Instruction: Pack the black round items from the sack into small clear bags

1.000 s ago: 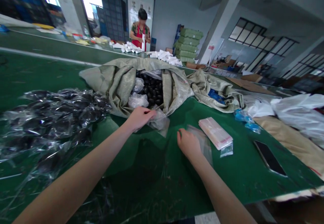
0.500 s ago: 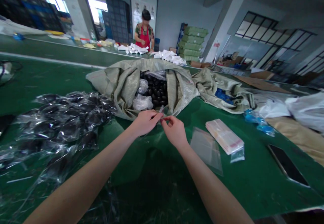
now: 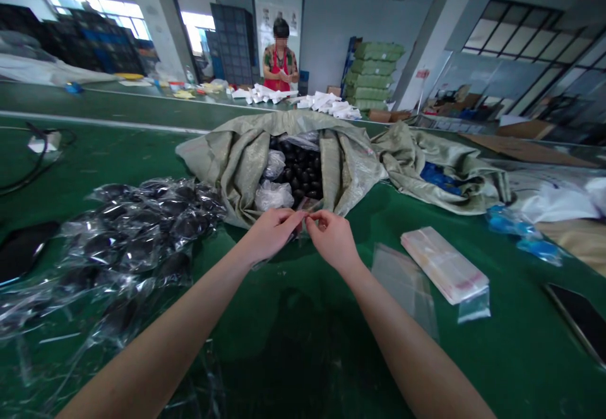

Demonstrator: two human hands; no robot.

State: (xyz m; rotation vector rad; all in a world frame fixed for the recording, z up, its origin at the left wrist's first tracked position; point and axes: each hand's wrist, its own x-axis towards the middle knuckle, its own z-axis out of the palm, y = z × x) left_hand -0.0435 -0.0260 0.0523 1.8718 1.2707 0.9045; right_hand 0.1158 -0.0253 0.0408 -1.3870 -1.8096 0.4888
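My left hand (image 3: 271,235) and my right hand (image 3: 334,239) meet at the fingertips in front of an open woven sack (image 3: 249,163). Both are closed in a pinch on a clear plastic bag (image 3: 310,204), whose film shows faintly above and below the fingers; what it holds, if anything, I cannot make out. Inside the sack lie many smooth black rounded pieces (image 3: 303,173) and some crumpled clear plastic (image 3: 274,196). On the left, black pieces in clear bags (image 3: 142,245) are heaped. Right of my right forearm lie a loose clear bag (image 3: 402,280) and a stack of clear bags (image 3: 442,264).
Phones lie at the left (image 3: 26,248) and right (image 3: 580,318) on the green table (image 3: 303,368). A second sack (image 3: 416,160) with blue plastic rests to the right. Across the table, a person in a red apron (image 3: 280,72) stands behind white items (image 3: 265,94).
The view has shifted slightly, so the table things appear farther right. My fingertips have come closer together on the bag. The person opposite has brought their hands together.
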